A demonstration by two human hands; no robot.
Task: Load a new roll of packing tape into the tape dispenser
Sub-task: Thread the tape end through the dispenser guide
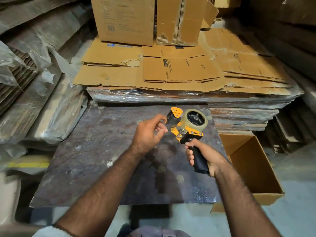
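**Head view: dispenser held over slab, roll on hub, left hand at tape end**

Right hand (203, 156) wraps the black handle of the dispenser (186, 129), fingers curled round it, holding it in the air above the right half of the slab (102, 151). Head of the dispenser points far-left. Roll (195, 118) of clear tape sits on the black hub, open face toward the camera.

Left hand (148, 132) is just left of the dispenser's front end, fingers curled and pinched together. It looks to pinch a clear tape strip near the roller and the orange guard; film is transparent and blurred, so actual contact can't be confirmed.

Slab: dark, mottled, flat. Near edge runs across the middle of the frame, bare floor (290, 211) beyond it toward the camera. Far edge butts against a wrapped stack (188, 96) topped with flattened cartons (181, 71). Left edge meets plastic-wrapped bundles (42, 108) leaning in. Right edge sits beside an open box (253, 161), flaps up, standing on the floor.

Room: most of the slab's left and near area is bare surface under the forearms. Two upright boxes (145, 19) stand at the far end on the flattened cartons, well apart from the hands. More stacked cardboard at far right (239, 117), lower than the wrapped stack.
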